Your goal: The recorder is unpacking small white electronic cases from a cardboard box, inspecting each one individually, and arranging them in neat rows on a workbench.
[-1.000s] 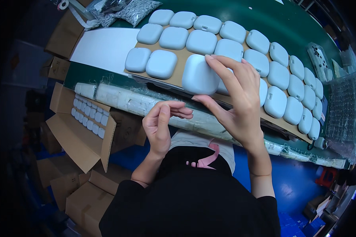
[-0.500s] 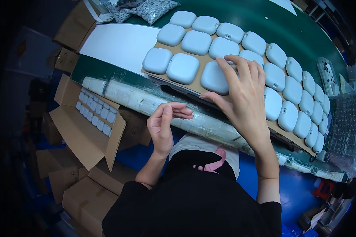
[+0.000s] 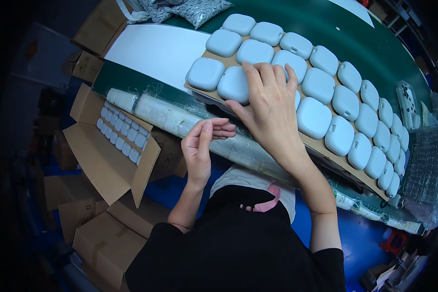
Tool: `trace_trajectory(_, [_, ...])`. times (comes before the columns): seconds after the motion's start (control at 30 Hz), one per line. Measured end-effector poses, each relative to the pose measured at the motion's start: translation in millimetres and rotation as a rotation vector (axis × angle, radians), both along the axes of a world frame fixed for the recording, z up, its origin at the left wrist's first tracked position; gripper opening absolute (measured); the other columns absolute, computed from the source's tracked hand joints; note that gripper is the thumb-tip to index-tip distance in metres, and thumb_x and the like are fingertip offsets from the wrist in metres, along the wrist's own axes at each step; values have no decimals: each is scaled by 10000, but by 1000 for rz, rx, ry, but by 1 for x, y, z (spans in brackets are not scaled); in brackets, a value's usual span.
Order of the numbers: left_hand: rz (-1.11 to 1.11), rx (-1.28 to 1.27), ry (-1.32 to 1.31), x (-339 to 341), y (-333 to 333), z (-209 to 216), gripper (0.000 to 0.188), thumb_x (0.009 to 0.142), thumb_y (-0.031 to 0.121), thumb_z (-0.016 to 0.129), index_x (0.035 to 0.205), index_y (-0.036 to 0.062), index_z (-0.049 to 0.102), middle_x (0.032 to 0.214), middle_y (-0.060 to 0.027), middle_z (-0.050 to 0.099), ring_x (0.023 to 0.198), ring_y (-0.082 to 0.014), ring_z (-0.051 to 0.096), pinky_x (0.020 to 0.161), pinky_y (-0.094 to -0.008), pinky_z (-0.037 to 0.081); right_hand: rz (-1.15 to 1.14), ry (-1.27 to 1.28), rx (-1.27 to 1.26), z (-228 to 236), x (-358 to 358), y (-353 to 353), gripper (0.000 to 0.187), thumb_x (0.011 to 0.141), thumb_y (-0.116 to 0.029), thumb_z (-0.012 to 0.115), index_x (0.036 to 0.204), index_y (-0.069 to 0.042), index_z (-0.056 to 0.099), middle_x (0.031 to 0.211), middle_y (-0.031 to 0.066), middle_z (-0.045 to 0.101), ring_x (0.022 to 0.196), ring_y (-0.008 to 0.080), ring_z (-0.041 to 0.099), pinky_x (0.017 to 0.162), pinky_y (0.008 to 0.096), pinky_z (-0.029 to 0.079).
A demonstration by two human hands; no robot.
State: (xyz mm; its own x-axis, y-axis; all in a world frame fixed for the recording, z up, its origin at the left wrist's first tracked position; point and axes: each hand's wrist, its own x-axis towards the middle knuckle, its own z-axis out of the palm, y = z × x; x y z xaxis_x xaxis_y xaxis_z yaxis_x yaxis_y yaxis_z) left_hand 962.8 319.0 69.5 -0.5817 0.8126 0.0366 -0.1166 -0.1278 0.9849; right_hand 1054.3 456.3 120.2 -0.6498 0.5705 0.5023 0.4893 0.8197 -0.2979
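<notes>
Pale rounded-square plastic cases (image 3: 314,118) stand in rows on a brown cardboard sheet (image 3: 228,62) along the bench. Some show a small port on the side. Over the front row, toward its left end, my right hand (image 3: 275,107) reaches with fingers apart. Its thumb and fingertips lie at the right side of the second case (image 3: 231,86), and the hand covers most of the case beyond; contact is unclear. My left hand (image 3: 199,151) hangs before the bench edge, palm turned inward, fingers loosely bent and nothing visible in it.
A wrapped pale roll-like edge (image 3: 170,117) runs along the green bench (image 3: 370,44). An open carton (image 3: 100,165) with more pale cases stands lower left, beside other cartons (image 3: 107,248). A white sheet (image 3: 155,53), grey bags (image 3: 199,10) and clear plastic trays (image 3: 426,160) are around.
My right hand has moved left along the front row, from around the third and fourth cases to the second and third. The left hand stays nearly still. The view has shifted slightly.
</notes>
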Motion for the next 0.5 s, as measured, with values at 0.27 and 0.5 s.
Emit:
trace_trajectory(0.27, [46,221,-53,10,1,21,344,983,188,527,1177,-91,580,1057,-203,674,941,-224,664,884,-313,522,165,336,-194,4,29,-38,649,701,-158,803,1268,6,536,1166,169,531,1025,288,512,974,444,411])
trace_trajectory(0.5, [-225,195,161,20,-10,23,388,844,21,691,1207,-68,586,1117,-187,672,1006,-237,652,950,-334,495,143,510,-164,-22,57,-52,735,663,-67,812,1326,-3,500,1243,204,517,1133,302,512,907,373,490])
